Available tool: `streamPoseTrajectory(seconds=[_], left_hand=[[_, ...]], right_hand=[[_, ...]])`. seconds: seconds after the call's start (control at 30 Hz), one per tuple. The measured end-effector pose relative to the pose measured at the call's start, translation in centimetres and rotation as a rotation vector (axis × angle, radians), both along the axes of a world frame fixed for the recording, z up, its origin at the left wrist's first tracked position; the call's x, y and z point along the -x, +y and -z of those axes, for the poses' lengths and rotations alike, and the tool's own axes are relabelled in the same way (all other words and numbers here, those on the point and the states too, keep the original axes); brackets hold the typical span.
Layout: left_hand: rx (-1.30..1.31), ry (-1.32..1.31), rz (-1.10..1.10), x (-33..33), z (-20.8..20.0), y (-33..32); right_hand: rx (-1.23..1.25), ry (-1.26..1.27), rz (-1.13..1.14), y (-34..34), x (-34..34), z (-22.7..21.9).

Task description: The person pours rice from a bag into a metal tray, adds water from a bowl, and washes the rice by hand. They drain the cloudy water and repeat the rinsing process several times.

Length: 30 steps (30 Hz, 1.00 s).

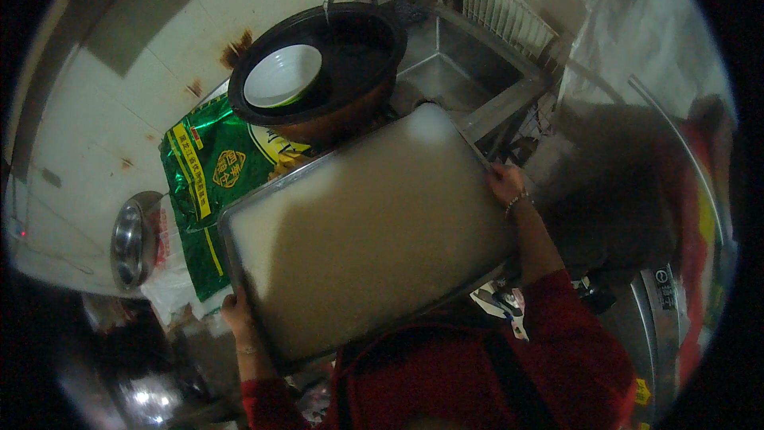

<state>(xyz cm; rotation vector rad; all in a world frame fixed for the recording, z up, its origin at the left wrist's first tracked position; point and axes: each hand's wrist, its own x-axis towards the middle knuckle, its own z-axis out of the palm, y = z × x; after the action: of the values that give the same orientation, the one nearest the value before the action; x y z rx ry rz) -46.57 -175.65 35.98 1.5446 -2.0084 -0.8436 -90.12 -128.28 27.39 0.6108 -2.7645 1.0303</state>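
A large rectangular metal tray (477, 153) spans the space in front of me, tilted in the picture with its right side farther away. An even, pale, whitish layer (374, 223) covers its inside; I cannot make out exactly what it is. A shadow falls over most of that layer. My left hand (236, 314) grips the tray's near left edge, fingers partly hidden. At the right edge my right hand (505, 185) is closed on the rim, a bracelet on its wrist.
Behind the tray stands a big dark basin (358, 103) holding a white bowl (284, 76). A steel sink (454, 68) lies beyond it, beside a white wire rack (509, 12). Left are a green printed bag (195, 175) and a round metal bowl (129, 243).
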Motion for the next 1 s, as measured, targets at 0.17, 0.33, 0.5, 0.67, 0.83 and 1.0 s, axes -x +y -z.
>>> streamPoseTrajectory(seconds=[0.17,0.33,0.5,0.67,0.83,1.0], left_hand=[[0.033,-0.055,0.031,-0.6,0.2,0.0],[0.009,-0.052,0.022,-0.8,0.0,0.2],[0.014,-0.042,0.044,-0.6,-0.4,0.7],[-0.018,-0.061,0.020,-0.1,-1.5,1.4],[-0.010,-0.106,0.001,0.3,-2.0,1.9],[-0.014,-0.035,0.014,0.4,-1.9,1.9]], right_hand=[[-0.059,-0.064,0.009,-0.3,0.4,-0.7],[-0.056,0.029,-0.025,-0.3,0.5,-0.9],[-0.029,0.010,-0.017,-0.4,0.2,-1.6],[-0.047,0.000,-0.033,-0.5,0.3,-2.2],[0.010,0.029,-0.021,-0.6,0.6,-2.0],[-0.064,0.047,-0.042,-0.6,0.9,-2.2]])
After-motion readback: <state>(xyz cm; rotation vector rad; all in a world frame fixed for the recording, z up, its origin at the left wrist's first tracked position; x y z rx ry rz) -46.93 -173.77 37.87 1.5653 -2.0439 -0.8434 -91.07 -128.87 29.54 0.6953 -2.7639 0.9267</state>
